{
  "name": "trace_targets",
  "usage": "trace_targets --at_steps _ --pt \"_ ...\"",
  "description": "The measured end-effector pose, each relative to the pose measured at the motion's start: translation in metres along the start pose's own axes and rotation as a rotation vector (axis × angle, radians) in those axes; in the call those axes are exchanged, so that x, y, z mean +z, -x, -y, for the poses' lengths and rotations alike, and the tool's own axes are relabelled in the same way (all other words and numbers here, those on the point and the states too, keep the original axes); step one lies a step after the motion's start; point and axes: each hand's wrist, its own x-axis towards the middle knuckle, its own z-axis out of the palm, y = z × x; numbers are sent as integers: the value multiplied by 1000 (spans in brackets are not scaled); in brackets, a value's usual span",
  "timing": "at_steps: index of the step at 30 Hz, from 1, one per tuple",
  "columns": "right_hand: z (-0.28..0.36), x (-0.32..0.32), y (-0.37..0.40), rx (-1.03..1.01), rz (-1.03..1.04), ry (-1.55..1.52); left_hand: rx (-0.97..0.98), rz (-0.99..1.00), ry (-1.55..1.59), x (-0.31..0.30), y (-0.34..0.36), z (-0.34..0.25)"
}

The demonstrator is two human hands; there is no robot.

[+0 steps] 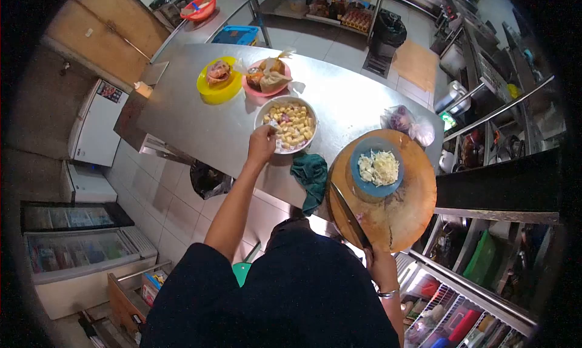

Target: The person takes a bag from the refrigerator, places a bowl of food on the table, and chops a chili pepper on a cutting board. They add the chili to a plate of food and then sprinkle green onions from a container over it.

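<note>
My left hand [262, 144] is closed at the near left rim of a white bowl [311, 109], with its fingertips over the edge. Pale yellow chunks [292, 122] and a few purplish bits fill the bowl. My right hand [377, 264] grips the handle of a long knife [350, 215], whose blade lies along the left edge of a round wooden chopping board [412, 208]. On the board stands a blue-grey bowl [357, 181] holding shredded pale cabbage [379, 168]. A dark green cloth [310, 177] lies between the white bowl and the board.
On the steel table [182, 123], a yellow dish [219, 96] holds a bagged item, beside a pink bowl [259, 91] with bagged food. Plastic bags [419, 130] of purple produce sit behind the board. A black bin [209, 181] stands below the table's left edge.
</note>
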Motion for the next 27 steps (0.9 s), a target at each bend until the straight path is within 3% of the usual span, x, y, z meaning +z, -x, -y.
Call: trace_targets --at_steps 6,9,12,14,18,20,23,27 --pt "12 2 2 -8 -64 26 -39 68 -184 3 -78 39" --pt "14 -2 2 0 -91 35 -86 133 -237 4 -93 40" --pt "15 0 4 112 -5 46 65 221 -202 12 -95 39" --pt "12 4 5 81 -38 9 -27 263 -398 19 -97 40" --pt "17 2 4 171 23 90 -26 205 -230 31 -91 27" --pt "16 6 4 184 9 82 181 291 -160 36 -84 12" --pt "14 7 4 209 45 96 206 482 -229 46 -77 -6" --pt "8 9 4 200 48 106 186 532 -153 61 -69 -2"
